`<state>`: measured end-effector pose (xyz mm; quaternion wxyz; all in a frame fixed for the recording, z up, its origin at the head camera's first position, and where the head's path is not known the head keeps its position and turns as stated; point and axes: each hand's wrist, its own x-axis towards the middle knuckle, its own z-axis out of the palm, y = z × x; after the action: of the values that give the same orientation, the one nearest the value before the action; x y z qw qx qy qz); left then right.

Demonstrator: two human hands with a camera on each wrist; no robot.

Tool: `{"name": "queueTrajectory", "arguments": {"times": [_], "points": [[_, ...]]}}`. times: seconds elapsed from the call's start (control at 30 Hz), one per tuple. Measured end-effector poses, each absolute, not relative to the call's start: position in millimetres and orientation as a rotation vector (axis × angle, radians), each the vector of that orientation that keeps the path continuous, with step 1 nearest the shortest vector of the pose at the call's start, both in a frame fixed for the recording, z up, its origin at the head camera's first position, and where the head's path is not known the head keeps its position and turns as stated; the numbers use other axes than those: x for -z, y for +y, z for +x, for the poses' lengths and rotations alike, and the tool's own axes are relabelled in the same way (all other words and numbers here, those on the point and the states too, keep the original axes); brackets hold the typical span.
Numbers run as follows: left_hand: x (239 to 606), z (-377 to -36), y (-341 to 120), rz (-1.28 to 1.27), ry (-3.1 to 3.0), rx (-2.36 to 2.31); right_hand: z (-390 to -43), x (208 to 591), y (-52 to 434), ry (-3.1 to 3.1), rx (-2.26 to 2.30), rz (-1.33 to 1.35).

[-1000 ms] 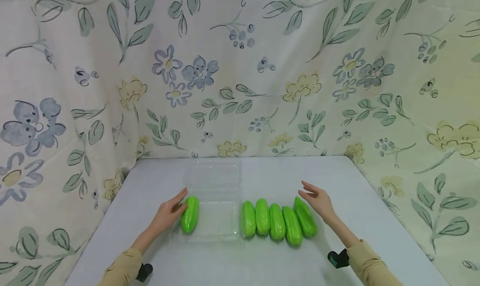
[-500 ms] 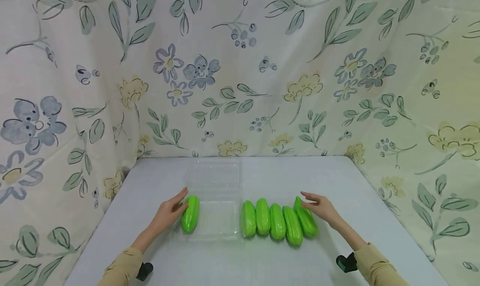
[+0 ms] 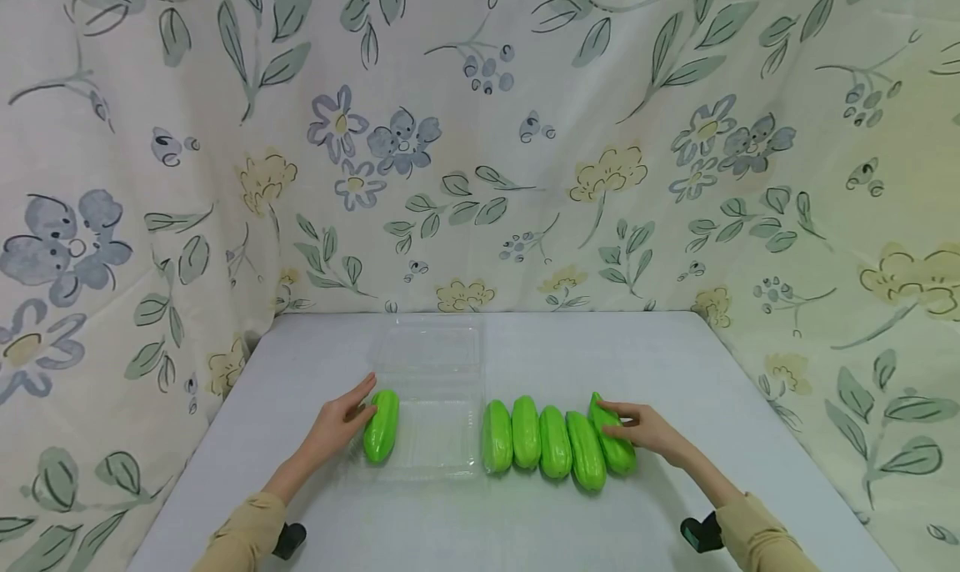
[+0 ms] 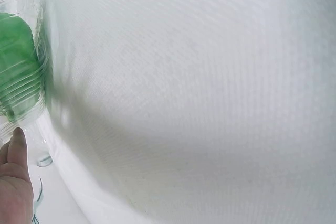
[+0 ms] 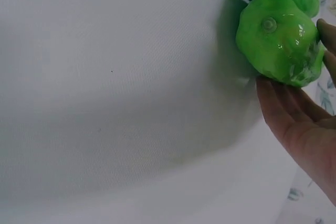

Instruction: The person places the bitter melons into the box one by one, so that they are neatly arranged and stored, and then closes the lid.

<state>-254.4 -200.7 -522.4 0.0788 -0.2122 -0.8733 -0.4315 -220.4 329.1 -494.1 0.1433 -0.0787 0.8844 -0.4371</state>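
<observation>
Right hand (image 3: 651,429) grip curled round outermost glossy green plastic gourd (image 3: 613,441); left hand (image 3: 337,423) fingers straight against clear plastic clamshell tray (image 3: 435,363) with one green gourd (image 3: 381,426) inside

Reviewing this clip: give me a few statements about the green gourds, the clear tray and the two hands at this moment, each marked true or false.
1. One green gourd lies in the clear tray. True.
2. Three gourds lie in a row on the table right of the tray. False: five gourds lie there side by side.
3. The right hand is on the rightmost gourd of the row. True.
4. The left hand is lifted high above the table. False: it rests low at the tray's left side, next to the gourd inside.
5. The tray is stacked full. False: only one gourd is in it.
</observation>
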Motion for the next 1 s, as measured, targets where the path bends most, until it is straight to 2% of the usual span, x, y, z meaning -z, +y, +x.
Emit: {"name": "queueTrajectory", "arguments": {"times": [0.67, 1.0], "points": [[522.2, -255.1, -199.1, -0.649, -2.611, 1.267, -216.8, 494.2, 330.4, 2.508, 1.297, -0.261], [522.5, -255.1, -199.9, -0.651, -2.612, 1.252, -215.4, 495.0, 327.2, 2.522, 1.309, -0.189]]}}
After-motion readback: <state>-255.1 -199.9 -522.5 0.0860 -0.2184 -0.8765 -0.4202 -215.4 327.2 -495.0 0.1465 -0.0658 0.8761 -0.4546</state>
